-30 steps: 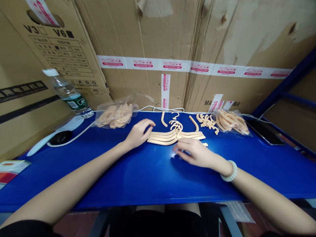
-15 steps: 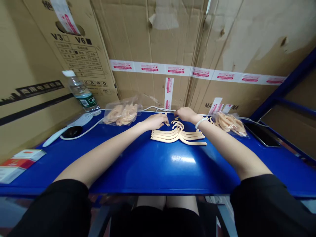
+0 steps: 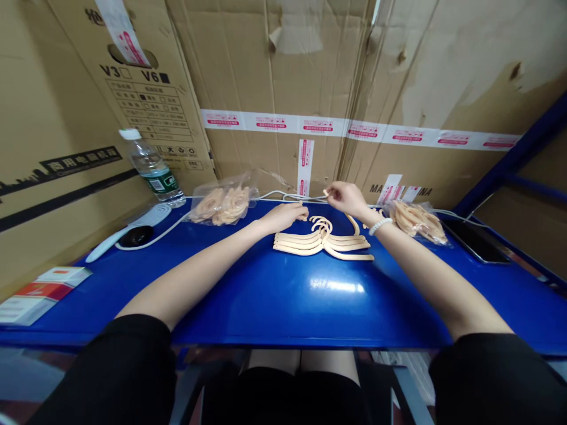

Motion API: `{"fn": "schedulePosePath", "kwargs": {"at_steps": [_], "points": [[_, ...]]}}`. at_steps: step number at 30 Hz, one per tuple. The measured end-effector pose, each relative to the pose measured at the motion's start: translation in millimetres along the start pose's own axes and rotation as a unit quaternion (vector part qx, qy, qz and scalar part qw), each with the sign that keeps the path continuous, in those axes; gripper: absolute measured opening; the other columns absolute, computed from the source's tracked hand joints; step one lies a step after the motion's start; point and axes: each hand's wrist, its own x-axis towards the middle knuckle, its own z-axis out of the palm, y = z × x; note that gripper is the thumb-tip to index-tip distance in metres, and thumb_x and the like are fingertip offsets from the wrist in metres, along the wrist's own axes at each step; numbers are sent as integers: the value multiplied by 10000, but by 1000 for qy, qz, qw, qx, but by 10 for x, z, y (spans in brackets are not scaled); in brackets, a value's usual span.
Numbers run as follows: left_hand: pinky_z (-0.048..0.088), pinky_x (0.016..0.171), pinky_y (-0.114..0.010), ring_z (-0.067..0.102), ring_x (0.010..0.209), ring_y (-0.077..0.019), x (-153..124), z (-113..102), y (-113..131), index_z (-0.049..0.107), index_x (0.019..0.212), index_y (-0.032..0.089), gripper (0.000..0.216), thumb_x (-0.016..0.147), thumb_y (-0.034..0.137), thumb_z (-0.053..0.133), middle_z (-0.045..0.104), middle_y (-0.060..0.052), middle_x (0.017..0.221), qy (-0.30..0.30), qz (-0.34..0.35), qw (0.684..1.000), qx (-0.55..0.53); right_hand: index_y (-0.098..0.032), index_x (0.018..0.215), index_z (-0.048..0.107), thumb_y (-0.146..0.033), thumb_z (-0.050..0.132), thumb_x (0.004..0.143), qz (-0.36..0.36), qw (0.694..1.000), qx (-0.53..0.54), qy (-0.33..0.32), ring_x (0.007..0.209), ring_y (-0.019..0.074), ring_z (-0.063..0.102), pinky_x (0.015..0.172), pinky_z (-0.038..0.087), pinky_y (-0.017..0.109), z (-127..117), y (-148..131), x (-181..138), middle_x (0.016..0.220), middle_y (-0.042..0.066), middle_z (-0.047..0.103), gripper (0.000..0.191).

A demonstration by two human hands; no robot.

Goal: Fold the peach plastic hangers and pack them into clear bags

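Observation:
A row of beige folding hangers (image 3: 301,243) lies on the blue table, their hooks bunched in the middle and arms spread to both sides. Just left of the hooks, my left hand (image 3: 283,217) is closed on a beige hanger piece (image 3: 304,218), mostly hidden by the fingers. My right hand (image 3: 348,199) is raised behind the hangers, fingers pinched on a small beige hanger piece whose tip (image 3: 326,192) pokes out. Below it, a curved beige arm (image 3: 353,224) rests behind the row. More loose beige pieces (image 3: 376,213) lie partly hidden beyond my right wrist.
Clear bags of beige parts lie at left (image 3: 224,203) and right (image 3: 416,220). A water bottle (image 3: 155,171), a white brush (image 3: 133,229), a black mouse (image 3: 136,236) and a small box (image 3: 44,295) stand left. A phone (image 3: 476,241) lies right; cardboard (image 3: 274,77) walls the back.
My right hand has lifted and moved slightly right, with a beige tip now showing in its fingers. My left hand has shifted slightly right, and its piece shows less. The view has shifted a little.

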Motion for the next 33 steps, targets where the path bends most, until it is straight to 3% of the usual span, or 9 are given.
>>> {"fn": "schedulePosePath", "kwargs": {"at_steps": [3,6,9,13,19,22,26,30,33], "points": [[514,880,-325,657,949,-194,-167,-34,202,666,1003,168,194,961,120,483,691,-79,1012,88,-13,995,-43,-131,999,659,-299,453,968,45,992,67,94,617,145,589,592,435,254,-194,-145,-280,698,26,649,267],[563,868,-326,686,946,-177,-379,-6,518,650,1119,149,232,1008,197,451,672,-110,1116,154,-31,981,-111,-179,876,652,-395,594,924,93,933,294,187,474,112,514,489,401,243,-309,-413,-603,551,-36,565,229],[586,885,-330,700,1001,-199,-547,87,823,735,990,161,208,979,280,565,695,-104,1114,236,-96,918,-305,-188,890,657,-403,648,906,126,881,425,167,434,114,547,459,437,244,-284,-695,-855,524,-38,605,216],[606,866,-347,716,977,-222,-636,247,1025,768,887,165,171,831,327,765,681,-101,1161,246,-194,846,-432,-181,932,685,-357,686,888,165,835,509,129,571,145,673,520,508,249,-159,-909,-1051,672,26,732,182],[572,954,-395,702,1061,-233,-681,369,1013,561,1316,219,643,739,234,846,693,-99,1210,205,-269,739,-583,-191,982,742,-340,699,869,227,710,665,40,738,200,740,576,568,287,-146,-933,-1192,903,75,774,192],[578,924,-357,710,1002,-210,-690,359,993,601,1217,194,537,735,209,837,724,-70,1079,186,-278,745,-577,-183,948,743,-368,717,863,273,662,697,15,691,175,718,543,533,262,-141,-933,-1205,875,71,765,205],[600,849,-329,721,868,-188,-693,331,1001,656,899,167,218,761,230,812,711,-31,903,159,-264,790,-530,-209,903,668,-299,867,733,337,642,688,23,644,117,655,538,476,214,-100,-951,-1214,760,1,735,277],[609,823,-333,715,833,-187,-708,337,1010,641,794,183,160,789,251,786,696,-22,840,170,-226,826,-487,-251,1000,636,-260,905,677,353,614,706,6,745,134,687,653,525,238,-60,-938,-1232,791,-12,756,420],[609,787,-334,706,827,-193,-725,357,997,641,780,197,155,804,268,777,692,-27,838,177,-215,841,-465,-229,939,701,-274,893,686,334,615,713,-32,775,143,698,743,570,282,-31,-909,-1246,859,15,766,321]]}}
